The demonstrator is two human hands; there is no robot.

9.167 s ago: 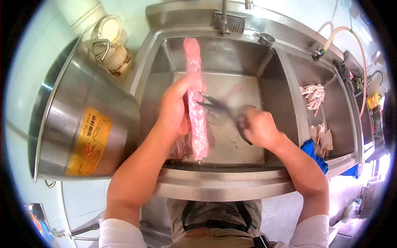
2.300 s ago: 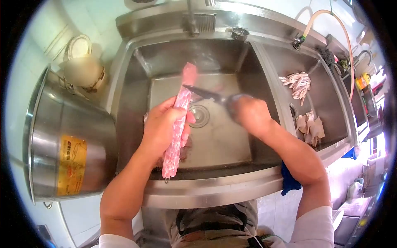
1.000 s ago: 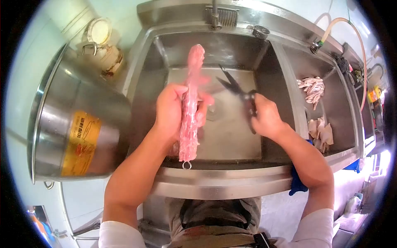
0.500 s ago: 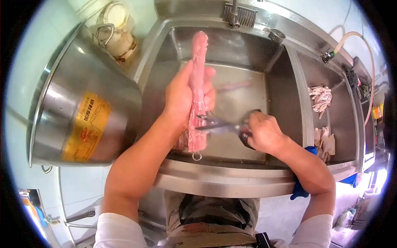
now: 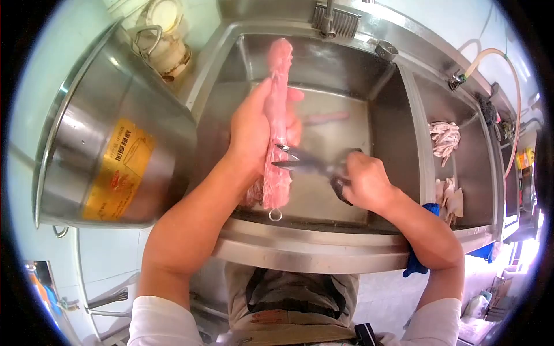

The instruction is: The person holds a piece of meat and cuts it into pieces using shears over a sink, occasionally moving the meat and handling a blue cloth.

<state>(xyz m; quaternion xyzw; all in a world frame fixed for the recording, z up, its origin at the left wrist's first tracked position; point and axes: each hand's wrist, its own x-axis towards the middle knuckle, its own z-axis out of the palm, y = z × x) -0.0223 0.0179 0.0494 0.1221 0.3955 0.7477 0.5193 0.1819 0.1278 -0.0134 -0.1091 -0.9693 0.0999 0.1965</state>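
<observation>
My left hand [image 5: 251,130] is wrapped around a long, narrow piece of pink raw meat [image 5: 279,98], held lengthwise above the large sink. It looks like a skinned neck. My right hand [image 5: 369,181] grips dark-handled scissors [image 5: 311,162]. Their blades are apart and their tips meet the meat's surface just below my left fingers. A small metal ring [image 5: 275,215] shows right at the meat's lower end. More reddish meat [image 5: 253,193] lies partly hidden under my left wrist.
Another slim piece of meat [image 5: 326,117] lies in the large sink [image 5: 398,144]. The smaller right basin [image 5: 479,173] holds a pile of pale strips [image 5: 445,140] and flat pale pieces [image 5: 450,199]. A big steel pot [image 5: 167,155] stands at the left. A tap [image 5: 328,23] rises behind.
The scissors have moved a little up along the meat, closer to my left fingers, blades still apart. My left hand keeps its hold on the meat.
</observation>
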